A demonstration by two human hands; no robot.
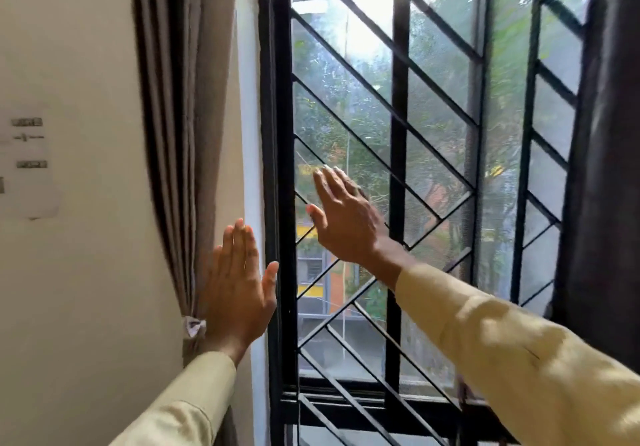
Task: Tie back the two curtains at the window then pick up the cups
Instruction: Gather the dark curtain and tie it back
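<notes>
Two curtains: left curtain (180, 126) tied (pale tie (194, 327)), right curtain (609, 154) loose, your left hand (239, 293) and right hand (346, 220) both splayed, empty.

The gathered brown fabric curtain (180, 133) hangs left of the black metal window grille (398, 154) — the dark curtain (606, 168) at its right.

The wall plate (29, 161) bears markings too blurred to read.

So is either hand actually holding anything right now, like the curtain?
Nothing is held. The left hand is open and flat beside the left curtain, and the right hand is open with fingers spread in front of the window grille.
</notes>
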